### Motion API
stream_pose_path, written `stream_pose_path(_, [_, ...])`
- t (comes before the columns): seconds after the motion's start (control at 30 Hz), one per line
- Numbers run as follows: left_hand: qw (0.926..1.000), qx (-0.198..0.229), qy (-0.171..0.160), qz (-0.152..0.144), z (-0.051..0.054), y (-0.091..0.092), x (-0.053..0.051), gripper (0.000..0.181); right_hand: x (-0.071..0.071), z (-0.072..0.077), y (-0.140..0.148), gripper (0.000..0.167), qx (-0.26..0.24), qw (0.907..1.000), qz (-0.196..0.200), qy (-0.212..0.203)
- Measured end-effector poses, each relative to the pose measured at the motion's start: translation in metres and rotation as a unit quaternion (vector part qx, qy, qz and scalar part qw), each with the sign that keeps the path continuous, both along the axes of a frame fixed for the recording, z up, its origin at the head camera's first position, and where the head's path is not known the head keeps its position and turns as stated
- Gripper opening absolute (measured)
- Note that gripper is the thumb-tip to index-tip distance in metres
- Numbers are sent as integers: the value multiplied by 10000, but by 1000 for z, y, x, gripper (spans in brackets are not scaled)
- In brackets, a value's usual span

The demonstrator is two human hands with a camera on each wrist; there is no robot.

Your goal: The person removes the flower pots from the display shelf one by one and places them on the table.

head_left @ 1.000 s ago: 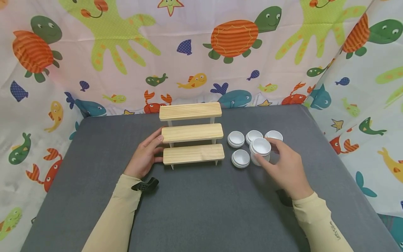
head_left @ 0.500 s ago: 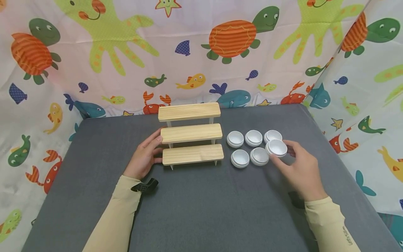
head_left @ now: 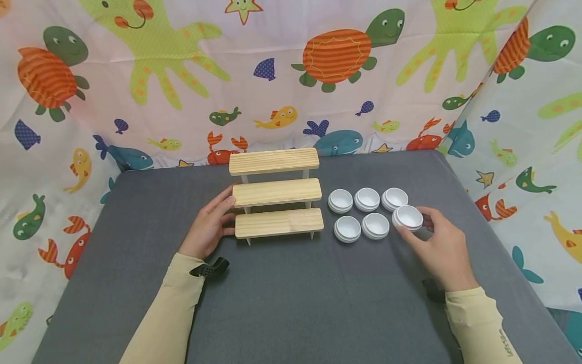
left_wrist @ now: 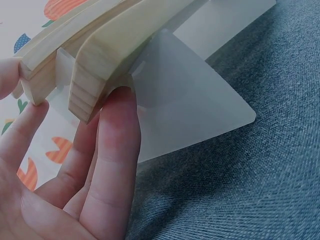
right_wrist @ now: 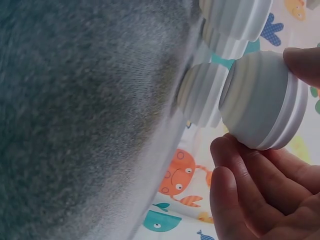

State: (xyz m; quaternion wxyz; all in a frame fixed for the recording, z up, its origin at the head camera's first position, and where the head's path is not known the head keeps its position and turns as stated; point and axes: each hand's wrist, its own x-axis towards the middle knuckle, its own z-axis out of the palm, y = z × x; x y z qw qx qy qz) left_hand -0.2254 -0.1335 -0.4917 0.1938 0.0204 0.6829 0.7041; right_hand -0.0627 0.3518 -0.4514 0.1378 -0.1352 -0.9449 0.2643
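A three-tier display stand (head_left: 277, 192) with pale wooden shelves and translucent supports stands mid-table. My left hand (head_left: 206, 225) grips its left end, thumb against the middle shelf; the left wrist view shows fingers (left_wrist: 117, 150) under a shelf end. At the right, my right hand (head_left: 438, 247) holds a small white bowl (head_left: 407, 218) between thumb and fingers. In the right wrist view this bowl (right_wrist: 265, 100) appears slightly off the grey cloth. Beside it, the other white bowls stand upright: a back row of three, including one (head_left: 394, 199), and a front pair, including one (head_left: 375, 225).
Grey cloth (head_left: 291, 303) covers the table. A curtain printed with sea animals (head_left: 336, 55) rises behind it and along both sides. The bowls stand close together, just right of the stand.
My right hand has carried its bowl rightward and toward me, from above the front row to that row's right end. My left hand has stayed on the stand.
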Motion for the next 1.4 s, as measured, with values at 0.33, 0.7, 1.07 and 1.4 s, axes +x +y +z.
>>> stream_pose_path(0.33, [10000,7,4,27,0,1,0,64,0,-4,4,69,-54,9997,-67,-224])
stream_pose_path(0.7, [10000,-14,28,8,-1,1,-1,65,-2,-8,6,69,-63,9989,-32,-467])
stream_pose_path(1.07, [9999,-31,125,-29,-4,-1,-2,64,-4,-10,7,66,22,9988,4,-498])
stream_pose_path(1.4, [9999,87,69,-22,-2,0,-1,64,-5,-14,9,68,5,9985,32,-540])
